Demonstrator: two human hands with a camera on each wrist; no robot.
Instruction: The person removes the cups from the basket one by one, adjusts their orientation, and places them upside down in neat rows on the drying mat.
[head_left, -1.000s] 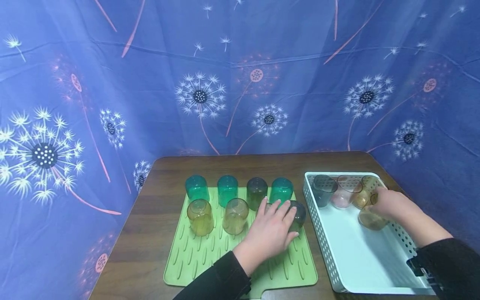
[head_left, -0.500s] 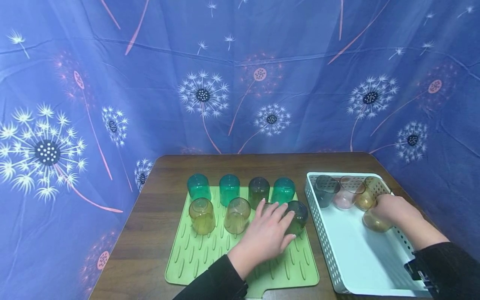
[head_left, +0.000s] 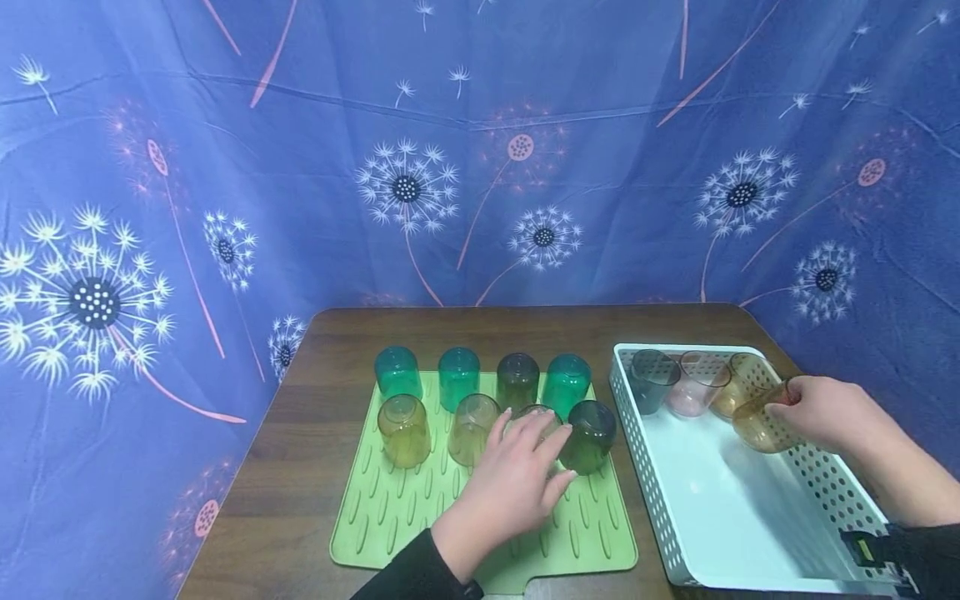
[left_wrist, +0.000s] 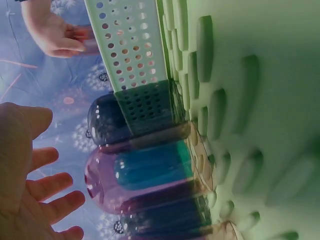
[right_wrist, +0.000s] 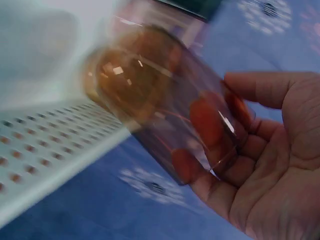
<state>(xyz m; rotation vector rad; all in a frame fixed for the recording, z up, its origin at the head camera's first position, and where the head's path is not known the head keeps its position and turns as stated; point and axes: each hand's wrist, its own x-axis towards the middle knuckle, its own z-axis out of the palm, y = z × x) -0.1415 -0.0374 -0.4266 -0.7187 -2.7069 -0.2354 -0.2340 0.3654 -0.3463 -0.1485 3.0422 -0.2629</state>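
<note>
Blue cloth [head_left: 480, 75]: hangs at twelve o'clock beyond my work, printed with dandelions.
Brown table [head_left: 288, 467]: carries everything before me.
Pale basket [head_left: 723, 525]: sits at four o'clock, probably so that it lies within easy reach on that side.
Green mat [head_left: 405, 521]: lies at six o'clock; I take its ridges as meant to let water and air pass beneath the rims.
Eight glasses [head_left: 458, 381]: stand mouth down on the mat in two rows, likely to drain.
Upright trio [head_left: 692, 396]: grey, pink and amber, mouths up, together at the basket's twelve o'clock end, perhaps for the support of its walls.
Left hand [head_left: 510, 483]: holds nothing, fingers spread, near the pinkish glass [left_wrist: 104, 186] but apart from it.
Right hand [head_left: 836, 421]: grips the held glass [head_left: 761, 427] near its mouth, which leaves the base free; whether fingertips go inside, I cannot tell.
Held glass: tilted over the basket beside the trio, base toward seven to eight o'clock; see-through, glossy, amber deepest at the rounded base, paler toward the mouth.
</note>
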